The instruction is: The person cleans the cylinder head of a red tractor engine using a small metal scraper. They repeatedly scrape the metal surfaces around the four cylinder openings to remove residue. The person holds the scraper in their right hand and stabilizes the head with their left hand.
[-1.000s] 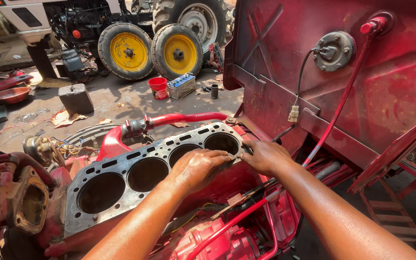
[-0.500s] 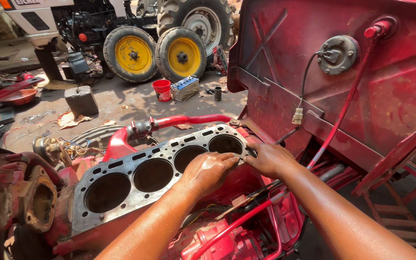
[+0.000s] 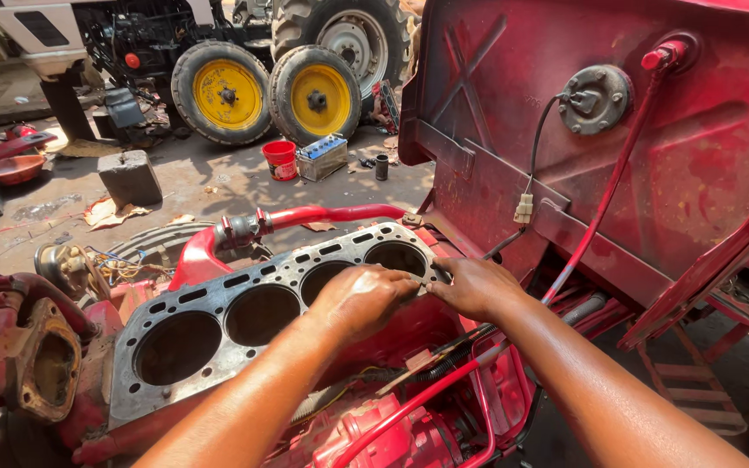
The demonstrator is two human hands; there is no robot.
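Note:
A grey metal head gasket (image 3: 244, 290) with several round bores lies flat on top of a red engine block (image 3: 175, 416). My left hand (image 3: 361, 299) rests on the gasket's near edge beside the bore at the right end, fingers curled on it. My right hand (image 3: 474, 286) touches the gasket's right corner, right next to the left hand. Whether either hand pinches a small part is hidden by the fingers.
A red pipe (image 3: 305, 218) runs behind the block. A large red body panel (image 3: 652, 156) with a round cap and a red hose stands at the right. On the ground behind are two yellow-rimmed wheels (image 3: 262, 91), a red bucket (image 3: 280, 159), a battery (image 3: 321, 156) and a concrete block (image 3: 129, 176).
Both hands stay at the gasket's right end; the left hand's fingers have shifted slightly toward the right hand. The camera has drifted a little.

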